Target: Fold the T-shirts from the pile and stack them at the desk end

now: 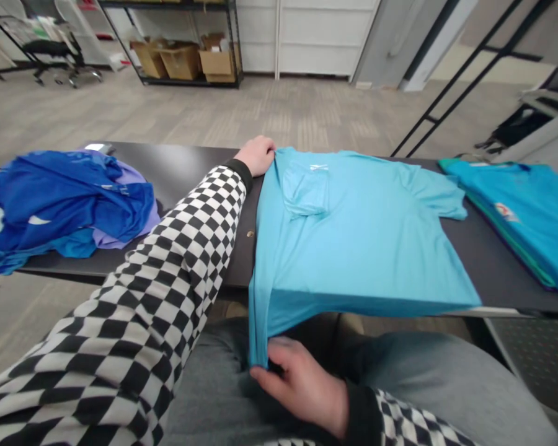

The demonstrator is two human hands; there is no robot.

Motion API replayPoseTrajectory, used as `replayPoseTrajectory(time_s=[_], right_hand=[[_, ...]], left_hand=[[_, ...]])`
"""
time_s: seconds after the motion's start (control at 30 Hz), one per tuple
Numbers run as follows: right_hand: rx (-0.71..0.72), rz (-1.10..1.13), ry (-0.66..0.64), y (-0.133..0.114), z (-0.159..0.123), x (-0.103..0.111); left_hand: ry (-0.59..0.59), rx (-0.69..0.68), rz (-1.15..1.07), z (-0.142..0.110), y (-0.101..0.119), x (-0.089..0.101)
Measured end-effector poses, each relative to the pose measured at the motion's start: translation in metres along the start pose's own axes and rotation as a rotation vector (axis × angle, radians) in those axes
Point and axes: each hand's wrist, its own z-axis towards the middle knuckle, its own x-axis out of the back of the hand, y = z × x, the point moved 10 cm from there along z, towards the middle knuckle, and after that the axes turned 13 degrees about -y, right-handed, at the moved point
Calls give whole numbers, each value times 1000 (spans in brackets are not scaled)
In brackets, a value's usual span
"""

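A light blue T-shirt (363,241) lies spread on the dark table, its left side folded inward with that sleeve lying across the front. The other sleeve points out to the right. At the far left corner of the shirt, by the shoulder, my left hand (259,155) is closed on the cloth. My right hand (302,381) pinches the folded lower left corner of the hem, which hangs past the table's near edge above my lap. A strip of cloth runs taut between the two hands.
On the left of the table (172,162) lies a loose heap of blue and purple clothes (74,198). A stack of folded shirts (530,210) lies at the right end. Behind stand a black shelf with cardboard boxes (181,59) and an office chair (58,49).
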Motion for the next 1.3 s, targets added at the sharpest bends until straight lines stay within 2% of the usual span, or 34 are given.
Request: replayPoseTrajectory(time_s=[0.2, 0.47, 0.57, 0.7, 0.8, 0.87, 1.0, 1.07, 1.17, 1.3], right_hand=[[-45, -101, -64, -4, -36, -3], [122, 74, -248, -21, -55, -3], [56, 83, -257, -12, -58, 0], [-100, -23, -274, 17, -58, -2], [-113, -118, -262, 20, -52, 4], [-96, -150, -155, 12, -47, 21], [-105, -149, 266, -12, -47, 75], [-64, -164, 405, -28, -48, 90], [9, -181, 514, -48, -45, 98], [-31, -164, 590, -53, -37, 104]], left_hand=[[27, 7, -37, 2, -5, -2], [57, 49, -25, 4, -12, -2], [66, 44, -56, 7, -17, -4], [61, 47, -60, 7, -18, -3], [48, 50, -60, 5, -14, -2], [37, 61, -67, 3, -12, -2], [28, 81, -97, 0, -10, -2], [28, 72, -102, -1, -9, -2], [41, 39, -87, -1, -6, -1], [48, 36, -67, -2, -4, 1]])
